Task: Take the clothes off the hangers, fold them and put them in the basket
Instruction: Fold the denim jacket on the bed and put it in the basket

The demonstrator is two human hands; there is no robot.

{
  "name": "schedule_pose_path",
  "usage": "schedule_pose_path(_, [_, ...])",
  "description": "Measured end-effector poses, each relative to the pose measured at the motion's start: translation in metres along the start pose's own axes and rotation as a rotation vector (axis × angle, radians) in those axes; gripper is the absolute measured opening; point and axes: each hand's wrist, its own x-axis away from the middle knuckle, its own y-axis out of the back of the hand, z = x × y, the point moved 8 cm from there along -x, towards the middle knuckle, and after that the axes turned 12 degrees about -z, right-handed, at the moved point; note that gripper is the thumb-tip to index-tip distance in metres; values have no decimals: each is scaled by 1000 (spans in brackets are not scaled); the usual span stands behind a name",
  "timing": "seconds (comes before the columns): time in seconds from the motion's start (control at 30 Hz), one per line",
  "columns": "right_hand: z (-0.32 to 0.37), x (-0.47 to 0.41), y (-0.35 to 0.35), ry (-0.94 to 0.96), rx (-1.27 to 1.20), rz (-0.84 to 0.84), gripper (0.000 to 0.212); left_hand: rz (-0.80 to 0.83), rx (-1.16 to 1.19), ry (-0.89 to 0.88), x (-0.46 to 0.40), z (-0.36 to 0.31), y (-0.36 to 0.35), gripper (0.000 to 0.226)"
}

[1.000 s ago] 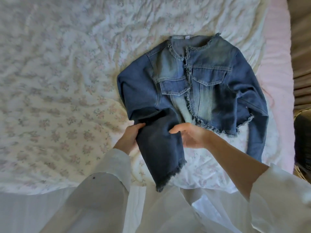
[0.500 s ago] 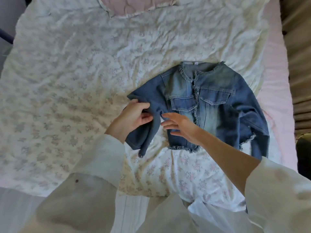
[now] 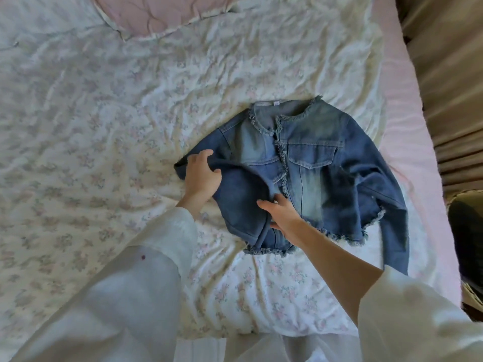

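Observation:
A blue denim jacket [image 3: 313, 163] with frayed edges lies front up on the floral bedsheet [image 3: 104, 126]. Its left sleeve [image 3: 240, 199] is folded across the front. My left hand [image 3: 201, 173] rests on the fold of that sleeve at the jacket's left edge, fingers spread. My right hand [image 3: 283, 216] holds the sleeve's cuff end near the hem, thumb on top, most fingers hidden under the cloth. The other sleeve [image 3: 394, 226] lies straight along the right side. A wicker basket [image 3: 460, 198] shows partly at the right edge, beside the bed. No hanger is in view.
A pink quilted pillow [image 3: 156, 14] lies at the head of the bed. The pink mattress edge [image 3: 407, 126] runs along the right, with beige curtains [image 3: 452, 87] beyond it. My white sleeves fill the lower part of the view.
The left sleeve, which hung down toward me, has been folded over the jacket front. My left hand moved up to the fold, and my right hand now holds the cuff.

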Motion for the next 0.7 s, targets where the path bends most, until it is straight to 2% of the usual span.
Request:
schedule_pose_path(0.07, [-2, -8, 5, -10, 61, -50, 17, 100, -221, -85, -7, 2, -15, 56])
schedule_pose_path(0.13, [1, -11, 15, -9, 95, -95, 9, 174, -356, -163, -11, 0, -26, 38])
schedule_pose_path(0.2, [10, -15, 35, -19, 25, -174, 15, 133, -290, -248, -15, -12, -27, 22])
schedule_pose_path(0.27, [21, -17, 60, -34, -61, -215, 20, 36, -173, -333, -16, -27, -18, 21])
schedule_pose_path(0.3, [30, -17, 72, -19, -49, -213, 20, 7, -118, -369, -17, -35, -13, 22])
schedule_pose_path(0.37, [45, -21, 94, 32, 139, -182, 22, 23, -12, -392, -20, -51, -7, 25])
schedule_pose_path(0.43, [55, -28, 119, 60, 430, -174, 18, 96, 37, -380, -25, -65, -9, 29])
schedule_pose_path(0.5, [56, -38, 145, 59, 596, -195, 19, 211, 44, -354, -31, -80, -17, 32])
schedule_pose_path(0.6, [54, -48, 182, 77, 564, -256, 36, 390, -27, -345, -31, -97, -35, 35])
schedule_pose_path(0.7, [63, -49, 212, 207, 500, -441, 33, 499, -119, -327, -27, -98, -52, 40])
